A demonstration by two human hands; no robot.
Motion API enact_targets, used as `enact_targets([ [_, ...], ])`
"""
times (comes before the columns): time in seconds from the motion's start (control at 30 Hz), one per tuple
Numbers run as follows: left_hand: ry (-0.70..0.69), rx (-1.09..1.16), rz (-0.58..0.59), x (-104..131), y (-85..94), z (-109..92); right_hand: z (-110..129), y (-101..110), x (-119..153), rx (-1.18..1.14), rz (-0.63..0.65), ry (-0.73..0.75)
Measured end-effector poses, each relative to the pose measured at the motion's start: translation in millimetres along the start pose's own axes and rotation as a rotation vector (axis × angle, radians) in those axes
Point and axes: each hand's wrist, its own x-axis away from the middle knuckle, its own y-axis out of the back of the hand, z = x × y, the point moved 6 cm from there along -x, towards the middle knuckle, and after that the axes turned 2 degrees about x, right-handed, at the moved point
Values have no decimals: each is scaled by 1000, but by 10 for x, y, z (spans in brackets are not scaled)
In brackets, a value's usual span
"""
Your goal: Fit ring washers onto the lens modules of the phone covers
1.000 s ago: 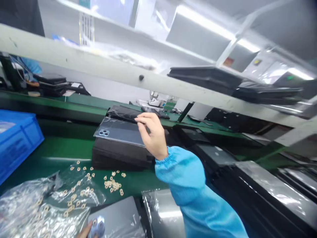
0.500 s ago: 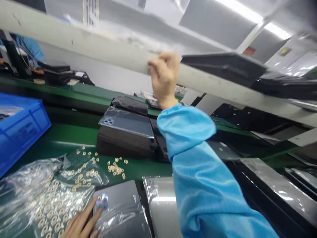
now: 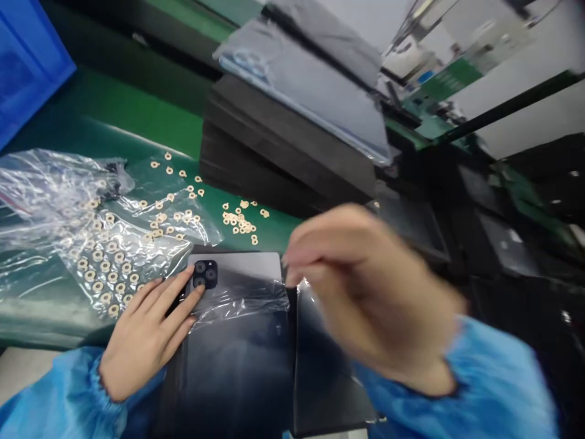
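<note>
A dark grey tablet-like panel (image 3: 242, 266) with a black three-lens camera block (image 3: 205, 274) lies in front of me, its lower part under clear film (image 3: 247, 305). My left hand (image 3: 148, 326) rests flat at its left edge, fingers stretched out, with two fingertips at the camera block. Over the panel's right side hovers my right hand (image 3: 375, 292), blurred, thumb and fingers pinched together; what they hold, if anything, I cannot make out. Small beige rings (image 3: 237, 221) lie loose beyond the panel. More rings sit on a clear plastic sheet (image 3: 150, 262) to the left.
A stack of black foam slabs (image 3: 274, 155) stands behind, topped by a film-wrapped panel (image 3: 311, 91). At the upper left is a blue crate (image 3: 27, 67). Another dark wrapped panel (image 3: 329, 372) lies to the right on the green bench. Crumpled plastic (image 3: 59, 183) sits at left.
My right hand has come down from the pale shelf rail to above the panel. My left hand stays by the camera block. The view has tilted downward.
</note>
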Motion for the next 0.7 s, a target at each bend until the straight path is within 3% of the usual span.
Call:
enact_targets([
  [0.13,-2,-11,34,-21,26,-42,-205,-553,417,-66,86,-89],
  [0.23,25,0,43,-48,53,-57,-373,-787,535,-85,134,-184],
  [0.43,66,10,71,-45,59,-57,-504,-932,501,-292,121,-268],
  [0.7,101,18,95,-93,97,-66,-566,-1067,518,-367,119,-349],
])
